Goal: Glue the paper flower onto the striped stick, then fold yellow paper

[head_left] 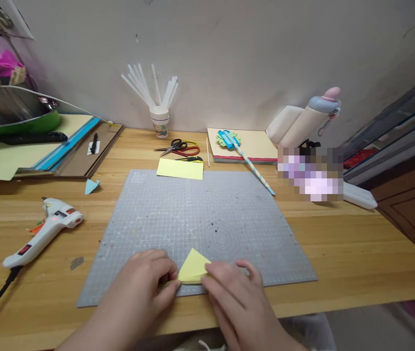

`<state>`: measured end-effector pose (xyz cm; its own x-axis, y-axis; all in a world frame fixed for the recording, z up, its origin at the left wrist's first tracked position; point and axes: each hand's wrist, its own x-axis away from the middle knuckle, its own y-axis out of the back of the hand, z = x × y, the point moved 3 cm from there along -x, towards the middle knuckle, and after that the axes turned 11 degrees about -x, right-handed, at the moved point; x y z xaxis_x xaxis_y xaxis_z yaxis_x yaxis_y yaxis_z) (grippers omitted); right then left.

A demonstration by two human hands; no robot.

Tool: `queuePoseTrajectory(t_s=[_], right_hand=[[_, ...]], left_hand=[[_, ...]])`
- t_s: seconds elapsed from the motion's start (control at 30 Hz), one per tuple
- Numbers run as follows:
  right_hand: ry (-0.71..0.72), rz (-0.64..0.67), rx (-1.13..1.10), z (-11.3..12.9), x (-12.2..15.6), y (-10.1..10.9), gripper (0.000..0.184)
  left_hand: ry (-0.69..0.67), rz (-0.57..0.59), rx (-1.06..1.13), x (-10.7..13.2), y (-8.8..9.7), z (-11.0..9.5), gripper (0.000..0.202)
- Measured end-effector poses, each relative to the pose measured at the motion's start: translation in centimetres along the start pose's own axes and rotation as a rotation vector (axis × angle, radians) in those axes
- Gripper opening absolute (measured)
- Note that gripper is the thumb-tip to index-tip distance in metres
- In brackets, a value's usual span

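Between my two hands, near the front edge of the grey cutting mat [178, 209], is a folded piece of yellow paper [194, 265] with its pointed end facing away from me. My left hand [152, 278] pinches its left corner between thumb and fingers. At the right corner, my right hand [235, 292] grips the paper, fingers closed on its edge. Several layers show along the near folded edge. Another yellow paper strip [179, 169] lies at the mat's far edge, partly over a utility knife [193, 159].
A hot glue gun [52, 226] lies left of the mat, by a blue paper scrap [91, 185]. Behind are scissors [174, 146], a paper cup [160, 124] of white sticks and a paper flower on a striped stem [251, 168]. A bottle [308, 119] leans at right.
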<state>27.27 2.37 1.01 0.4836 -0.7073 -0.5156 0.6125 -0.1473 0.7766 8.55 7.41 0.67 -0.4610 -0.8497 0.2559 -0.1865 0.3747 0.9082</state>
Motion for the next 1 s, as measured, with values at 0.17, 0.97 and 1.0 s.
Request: queuePoseTrajectory(t_s=[0.17,0.97,1.0], right_hand=[[0.352,0.109,0.117,0.6,1.5,-1.1,0.026],[0.263,0.209,0.231,0.2,2.4,-2.8,0.048],[0.267,0.179,0.219,0.2,2.4,-2.7,0.046]], left_hand=[[0.005,0.034,0.018,-0.3,0.7,0.0,0.013],[-0.295,-0.089,-0.032,-1.6,2.2,-0.8,0.021],[-0.311,-0.07,-0.023,-1.4,2.0,-1.0,0.02]])
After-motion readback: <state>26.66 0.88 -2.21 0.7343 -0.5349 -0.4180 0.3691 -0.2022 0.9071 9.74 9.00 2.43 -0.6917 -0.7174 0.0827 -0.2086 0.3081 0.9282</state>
